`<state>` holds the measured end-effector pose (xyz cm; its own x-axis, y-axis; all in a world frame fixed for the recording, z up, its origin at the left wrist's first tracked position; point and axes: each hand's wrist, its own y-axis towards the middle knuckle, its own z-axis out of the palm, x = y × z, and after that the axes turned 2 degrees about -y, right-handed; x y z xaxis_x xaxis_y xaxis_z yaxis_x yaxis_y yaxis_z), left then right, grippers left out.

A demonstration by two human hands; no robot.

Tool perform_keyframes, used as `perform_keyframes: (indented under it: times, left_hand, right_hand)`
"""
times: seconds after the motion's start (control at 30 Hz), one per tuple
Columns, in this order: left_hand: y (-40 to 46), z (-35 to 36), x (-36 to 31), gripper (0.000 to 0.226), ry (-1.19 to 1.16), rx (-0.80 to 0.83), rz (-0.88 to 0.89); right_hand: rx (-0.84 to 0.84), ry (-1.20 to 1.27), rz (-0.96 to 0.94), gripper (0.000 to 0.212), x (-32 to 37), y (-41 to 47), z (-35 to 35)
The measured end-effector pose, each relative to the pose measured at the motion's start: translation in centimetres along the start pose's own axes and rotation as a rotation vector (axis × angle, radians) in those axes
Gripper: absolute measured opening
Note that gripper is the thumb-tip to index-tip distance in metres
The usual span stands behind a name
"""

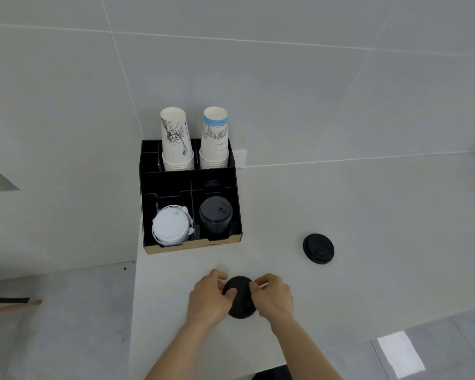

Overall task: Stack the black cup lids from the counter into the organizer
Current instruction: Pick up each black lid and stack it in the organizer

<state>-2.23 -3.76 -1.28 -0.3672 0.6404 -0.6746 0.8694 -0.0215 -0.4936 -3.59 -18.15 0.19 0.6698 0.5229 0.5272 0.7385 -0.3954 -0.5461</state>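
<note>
so far: a stack of black lids already sits in the front right compartment of the organizer, beside white lids.
hands: left hand and right hand both curl around one black lid low on the bench, fingers pinching its rim.
left to do: that lid, plus a second lid lying apart to the right.
writing: cup prints are sketches; text too small to read.

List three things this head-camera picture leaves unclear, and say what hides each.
- Head view: whether one round black plastic lid or several lie under the hands; left hand and right hand cover its sides.
- Depth of the black lid stack: the black cardboard organizer walls hide it.
- Print on the paper cups: too small.
</note>
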Motion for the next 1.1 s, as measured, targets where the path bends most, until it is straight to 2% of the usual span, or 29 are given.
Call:
perform_keyframes:
  times: [0.13, 0.43, 0.7, 0.87, 1.1]
  left_hand:
    - [1.2, -2.7, -2.3, 0.033, -0.073, -0.139, 0.065]
    - [5.9, -8.5, -6.6, 0.034, -0.187, -0.351, 0.182]
    - [10.2, -9.7, -6.4, 0.045, -0.207, -0.372, 0.165]
    - [11.8, -9.4, -5.8, 0.05, -0.163, -0.34, 0.151]
    - [11.7, -8.5, -5.4, 0.049, -0.109, -0.344, 0.148]
  right_hand:
    - [-0.048, 0.077, -0.091, 0.009, 3.8, 0.7, -2.0]
    - [-0.131, 0.117, -0.338, 0.021, 12.3, 3.8, -4.0]
    - [-0.1, 0.039, -0.411, 0.022, 16.2, 7.4, -2.5]
    - [-0.075, -0.028, -0.393, 0.03, 16.1, 9.3, -1.2]
    - [-0.08, -0.035, -0.398, 0.029, 15.1, 10.4, -0.7]
